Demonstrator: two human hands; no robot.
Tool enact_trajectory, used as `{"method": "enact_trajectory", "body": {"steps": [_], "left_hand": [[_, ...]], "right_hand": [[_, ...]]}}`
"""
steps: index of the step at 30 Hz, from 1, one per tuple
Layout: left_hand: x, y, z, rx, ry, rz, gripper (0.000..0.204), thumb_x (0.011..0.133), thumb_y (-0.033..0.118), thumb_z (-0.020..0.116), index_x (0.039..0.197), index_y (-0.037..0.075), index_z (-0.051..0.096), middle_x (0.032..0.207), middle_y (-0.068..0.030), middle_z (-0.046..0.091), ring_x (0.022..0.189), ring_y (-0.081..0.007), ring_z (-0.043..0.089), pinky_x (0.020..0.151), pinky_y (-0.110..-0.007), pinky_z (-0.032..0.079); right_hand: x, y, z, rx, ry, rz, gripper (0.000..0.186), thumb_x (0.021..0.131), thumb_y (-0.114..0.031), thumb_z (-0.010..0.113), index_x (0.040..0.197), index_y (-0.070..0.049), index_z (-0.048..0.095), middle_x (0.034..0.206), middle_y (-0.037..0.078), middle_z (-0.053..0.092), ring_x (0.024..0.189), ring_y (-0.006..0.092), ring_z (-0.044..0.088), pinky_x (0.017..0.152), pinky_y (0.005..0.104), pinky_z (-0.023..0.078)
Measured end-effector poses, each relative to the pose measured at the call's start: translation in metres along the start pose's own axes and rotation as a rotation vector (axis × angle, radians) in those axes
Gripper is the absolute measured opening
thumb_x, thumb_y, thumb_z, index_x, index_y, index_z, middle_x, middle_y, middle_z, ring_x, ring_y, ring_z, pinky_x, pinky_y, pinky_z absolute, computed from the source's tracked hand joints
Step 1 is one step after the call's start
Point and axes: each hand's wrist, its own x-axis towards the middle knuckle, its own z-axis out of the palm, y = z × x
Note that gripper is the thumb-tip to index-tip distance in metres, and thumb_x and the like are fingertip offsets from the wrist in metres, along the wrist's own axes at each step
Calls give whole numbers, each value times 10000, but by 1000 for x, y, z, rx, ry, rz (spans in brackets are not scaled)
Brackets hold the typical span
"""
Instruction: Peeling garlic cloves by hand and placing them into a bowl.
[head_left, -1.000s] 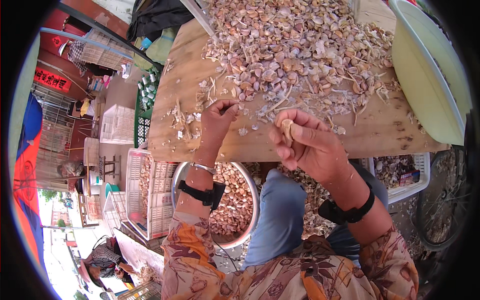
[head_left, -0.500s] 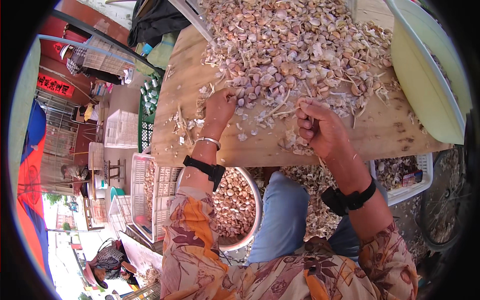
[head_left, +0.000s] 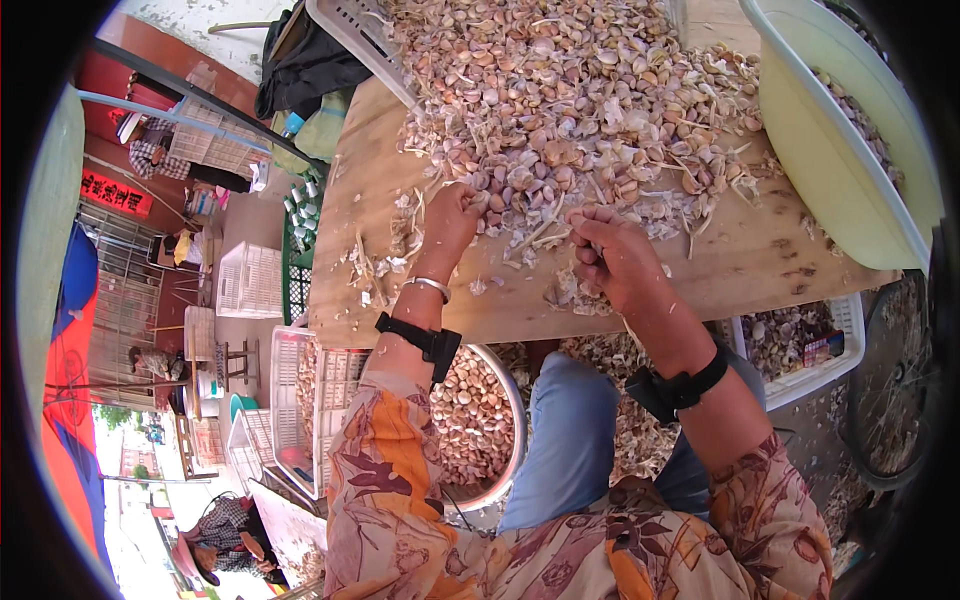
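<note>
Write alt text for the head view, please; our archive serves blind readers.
Two hands work at a heap of garlic cloves on a wooden table: the left hand reaches into the heap's edge, and the right hand is closed by loose skins. A pale green basin sits at right, and a metal bowl of cloves is below the table.
</note>
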Motion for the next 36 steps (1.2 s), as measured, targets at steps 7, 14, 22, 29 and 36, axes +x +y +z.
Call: {"method": "enact_trajectory", "body": {"steps": [7, 14, 22, 29, 36], "left_hand": [[-70, 60, -14, -514, 140, 185, 180, 809, 49, 675, 973, 20, 604, 751, 25, 547, 664, -47, 479, 584, -199, 418], [-96, 96, -41, -565, 54, 145, 187, 827, 63, 682, 999, 14, 629, 832, 18, 595, 660, -38, 509, 589, -183, 436], [-94, 93, -29, -966, -128, -33, 162, 854, 86, 662, 990, -2, 651, 789, -10, 600, 620, -53, 498, 537, -197, 407], [-93, 84, -30, -1566, -200, -334, 226, 896, 101, 604, 1080, -30, 590, 815, -35, 573, 645, -99, 470, 572, -228, 401], [-209, 6, -92, -1390, -51, -440, 253, 907, 83, 579, 1119, -55, 565, 863, -49, 564, 653, -90, 466, 576, -218, 402]], "right_hand": [[11, 26, 18, -549, 24, -524, 283, 870, -228, 642, 1035, 2, 636, 762, 6, 609, 576, 44, 515, 485, 201, 404], [-8, 21, 17, -436, -149, -429, 242, 893, -205, 626, 1034, -10, 654, 781, -32, 588, 696, 32, 483, 604, 207, 416], [-8, 15, 8, -505, -155, -496, 172, 899, -154, 592, 964, -5, 649, 754, -22, 569, 686, 49, 474, 603, 228, 409], [10, 4, -1, -378, 180, -447, 172, 875, -172, 626, 896, -6, 666, 660, -39, 534, 579, 29, 429, 510, 213, 355], [6, -7, -8, -195, 138, -296, 142, 902, -231, 609, 830, -110, 592, 587, -103, 379, 470, 7, 303, 416, 181, 233]]}}
